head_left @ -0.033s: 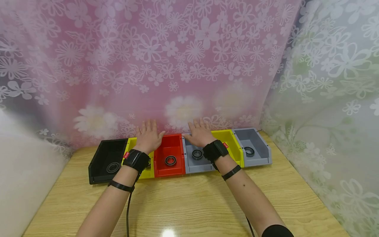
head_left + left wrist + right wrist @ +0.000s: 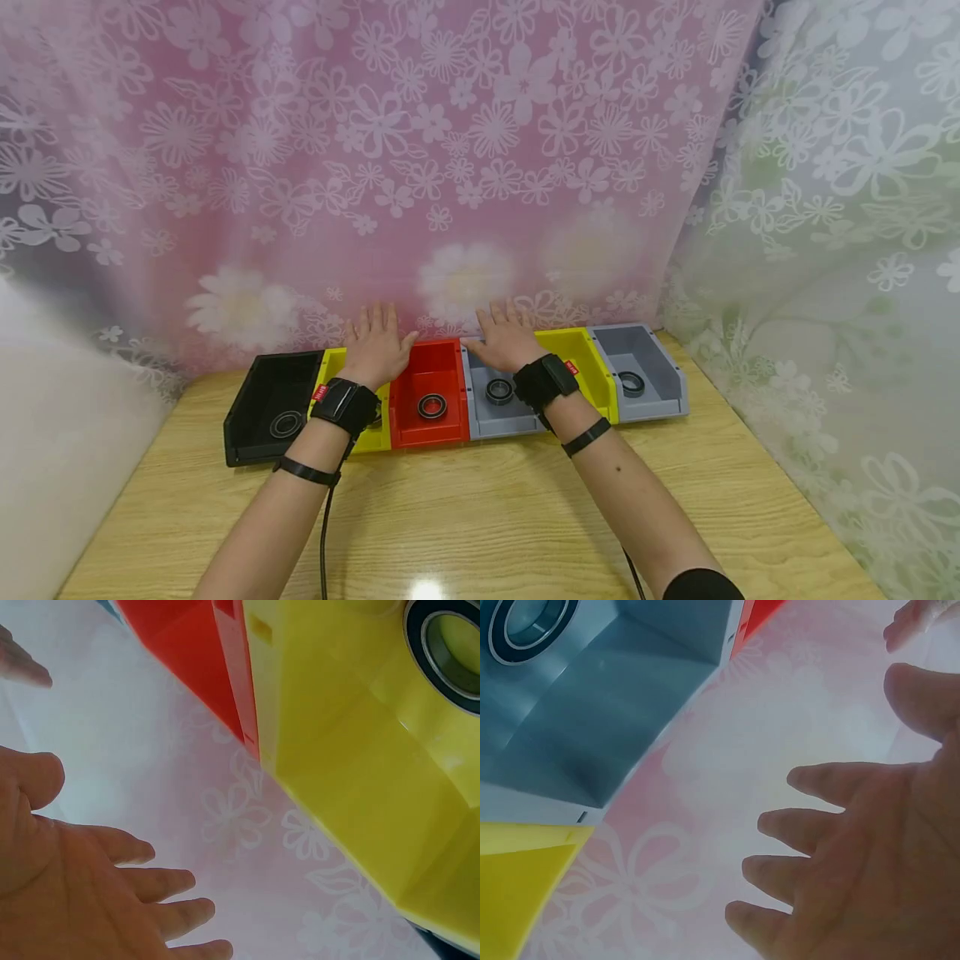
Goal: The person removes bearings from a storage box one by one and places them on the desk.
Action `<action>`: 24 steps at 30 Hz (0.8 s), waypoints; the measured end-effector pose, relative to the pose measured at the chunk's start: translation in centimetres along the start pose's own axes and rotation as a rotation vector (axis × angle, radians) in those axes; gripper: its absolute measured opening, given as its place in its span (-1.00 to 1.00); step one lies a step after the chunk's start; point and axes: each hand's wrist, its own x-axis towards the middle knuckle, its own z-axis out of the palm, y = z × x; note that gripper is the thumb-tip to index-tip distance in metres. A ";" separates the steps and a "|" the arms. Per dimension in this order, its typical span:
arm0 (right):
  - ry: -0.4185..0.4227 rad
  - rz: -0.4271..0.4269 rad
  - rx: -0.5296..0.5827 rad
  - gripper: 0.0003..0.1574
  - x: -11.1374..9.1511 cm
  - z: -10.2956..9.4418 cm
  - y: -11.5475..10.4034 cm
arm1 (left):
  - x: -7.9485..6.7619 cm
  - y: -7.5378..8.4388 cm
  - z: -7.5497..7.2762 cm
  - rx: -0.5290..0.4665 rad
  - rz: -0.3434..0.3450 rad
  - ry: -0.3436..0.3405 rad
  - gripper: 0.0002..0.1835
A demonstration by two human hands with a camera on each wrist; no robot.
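My left hand (image 2: 375,350), fingers spread and holding nothing, hovers above the left yellow bin (image 2: 335,360) beside the red bin (image 2: 426,362). Over the middle grey bin (image 2: 517,425) is my right hand (image 2: 507,339), likewise spread and bare. A ball bearing (image 2: 422,408) lies in the red bin and another bearing (image 2: 490,392) in the middle grey one. The left yellow bin's bearing (image 2: 420,652) shows in the left wrist view, but my wrist mostly covers it in the head view. Both palms are apart from the bins in the wrist views.
At the left end stands a black bin (image 2: 258,392) with a bearing (image 2: 275,426) inside. Further right are a yellow bin (image 2: 562,343), partly hidden by my right wrist, and a grey bin (image 2: 647,348) with a bearing (image 2: 632,392). A pink floral curtain (image 2: 450,167) hangs behind the wooden table (image 2: 450,517).
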 end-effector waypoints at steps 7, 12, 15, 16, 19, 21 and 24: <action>-0.001 0.001 0.016 -0.04 0.1 0.1 -0.1 | 0.1 -0.1 0.3 0.012 0.008 -0.002 -0.17; -0.001 -0.011 0.021 -0.03 0.3 0.3 -0.1 | -0.4 -0.4 0.1 -0.023 0.019 0.014 -0.17; 0.004 -0.035 0.033 -0.01 0.2 0.4 -0.1 | -1.4 -1.2 -0.1 -0.055 0.039 0.047 -0.19; 0.008 -0.044 0.039 -0.01 0.2 0.4 -0.2 | -1.9 -1.6 -0.2 -0.060 0.043 0.065 -0.20; 0.038 -0.066 0.054 -0.02 0.1 0.4 -0.4 | -3.9 -3.4 -0.7 -0.063 0.041 0.121 -0.26; 0.068 -0.085 0.067 -0.04 0.1 0.4 -0.6 | -5.6 -5.0 -1.3 -0.063 0.012 0.158 -0.31; 0.113 -0.119 0.060 -0.07 0.0 0.4 -1.2 | -8.1 -7.7 -2.3 -0.069 -0.052 0.206 -0.36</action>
